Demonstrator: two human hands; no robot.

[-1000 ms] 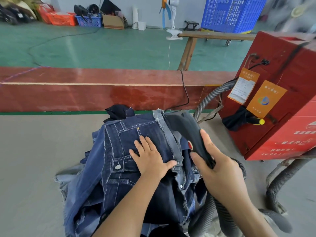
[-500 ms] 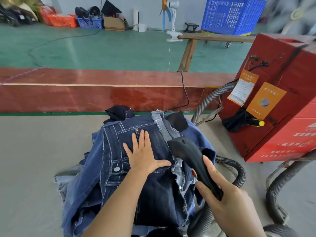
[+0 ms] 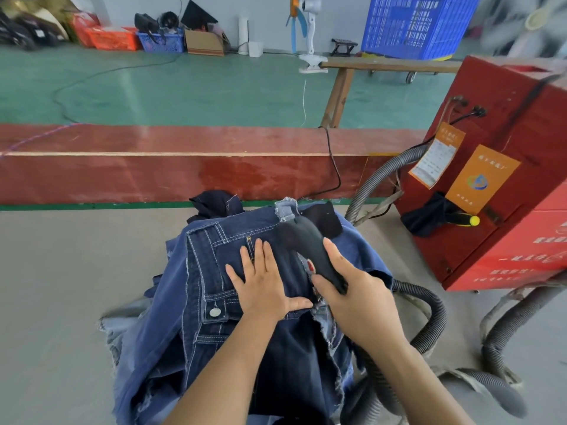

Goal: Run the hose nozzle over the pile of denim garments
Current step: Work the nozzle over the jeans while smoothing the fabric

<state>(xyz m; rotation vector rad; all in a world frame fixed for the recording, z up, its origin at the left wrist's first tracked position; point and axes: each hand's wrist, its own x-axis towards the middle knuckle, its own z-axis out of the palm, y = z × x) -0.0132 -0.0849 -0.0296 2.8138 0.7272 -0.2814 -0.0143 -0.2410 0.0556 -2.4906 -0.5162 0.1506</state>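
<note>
A pile of dark blue denim garments [image 3: 199,302] with white stitching and frayed edges lies on the grey table in front of me. My left hand [image 3: 260,280] rests flat on top of the pile, fingers spread. My right hand [image 3: 356,292] grips the black hose nozzle [image 3: 310,246], whose tip lies on the denim just beyond my left fingertips. A grey ribbed hose [image 3: 429,314] loops away from under the pile to the right.
A red machine [image 3: 503,179] with orange labels stands at the right, with a second grey hose [image 3: 371,185] entering it. A red wooden ledge [image 3: 153,167] runs along the table's far edge. More hoses [image 3: 503,326] curl at the lower right.
My right hand has moved the nozzle forward and left across the top of the pile. My left hand has shifted slightly farther up the denim.
</note>
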